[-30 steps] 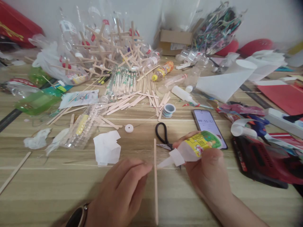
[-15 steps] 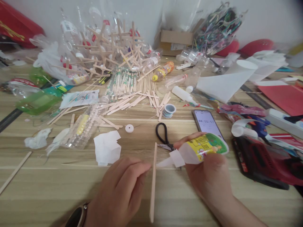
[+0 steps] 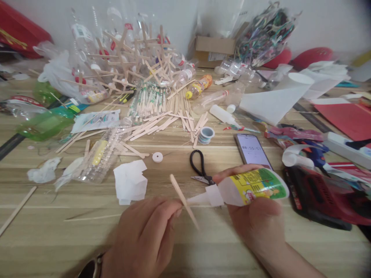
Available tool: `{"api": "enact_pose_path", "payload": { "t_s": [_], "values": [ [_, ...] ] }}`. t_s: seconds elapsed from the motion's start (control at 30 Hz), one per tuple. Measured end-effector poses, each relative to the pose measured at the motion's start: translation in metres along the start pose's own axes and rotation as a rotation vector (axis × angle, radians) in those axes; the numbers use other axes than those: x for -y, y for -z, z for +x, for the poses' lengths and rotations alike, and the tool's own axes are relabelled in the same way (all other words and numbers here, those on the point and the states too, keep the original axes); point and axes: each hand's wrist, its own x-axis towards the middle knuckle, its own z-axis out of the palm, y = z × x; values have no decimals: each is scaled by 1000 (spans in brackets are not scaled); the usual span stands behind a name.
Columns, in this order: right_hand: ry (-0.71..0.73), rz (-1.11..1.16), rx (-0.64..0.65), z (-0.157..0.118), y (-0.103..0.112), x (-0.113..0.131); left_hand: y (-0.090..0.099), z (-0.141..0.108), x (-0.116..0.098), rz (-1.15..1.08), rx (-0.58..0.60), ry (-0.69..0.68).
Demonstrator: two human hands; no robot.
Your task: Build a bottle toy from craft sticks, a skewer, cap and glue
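Note:
My left hand (image 3: 150, 227) is closed in a pinch, and a thin wooden skewer (image 3: 92, 218) runs out behind it to the left. At the fingertips a flat craft stick (image 3: 183, 200) sits crosswise, tilted, seemingly on the skewer's other end; the joint is hidden. My right hand (image 3: 256, 220) grips a glue bottle (image 3: 252, 187) with a yellow-green label, lying sideways. Its white nozzle points left, and the tip is at the craft stick's middle; I cannot tell whether they touch. Black-handled scissors (image 3: 199, 168) lie just beyond the nozzle.
Loose craft sticks (image 3: 153, 127), a wire spool (image 3: 206, 135) and a white paper piece (image 3: 130, 181) lie ahead. A phone (image 3: 251, 150) and a red-black power tool (image 3: 321, 197) are at right. Plastic bottles and joined sticks (image 3: 124, 58) crowd the back; a green bottle (image 3: 46, 121) lies left.
The craft stick has turned from nearly upright to a slant, its top leaning left. The skewer's left end has dropped lower, and the glue bottle has shifted slightly.

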Motion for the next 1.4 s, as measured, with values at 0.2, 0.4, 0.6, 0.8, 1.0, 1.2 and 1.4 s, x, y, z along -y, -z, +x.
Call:
{"api": "enact_pose_path", "payload": {
  "t_s": [0.2,0.4,0.6,0.8,1.0,1.2,1.4],
  "values": [
    [4,-18,-12,1,0,0,1,3,-1,13,-10,-10],
    [-7,23,15,0,2,-1,0,3,-1,3,-23,4],
    [-19,35,25,1,0,-1,3,3,1,37,22,-16],
    [-26,50,35,2,0,-1,0,-1,1,-27,-3,27],
    [-18,16,68,0,3,-3,-2,-2,-1,-50,-23,53],
    [-6,3,58,1,1,-3,-1,-2,0,-48,-29,44],
    [-4,10,66,0,2,-4,-1,-1,0,-37,-30,68]
  ]
}}
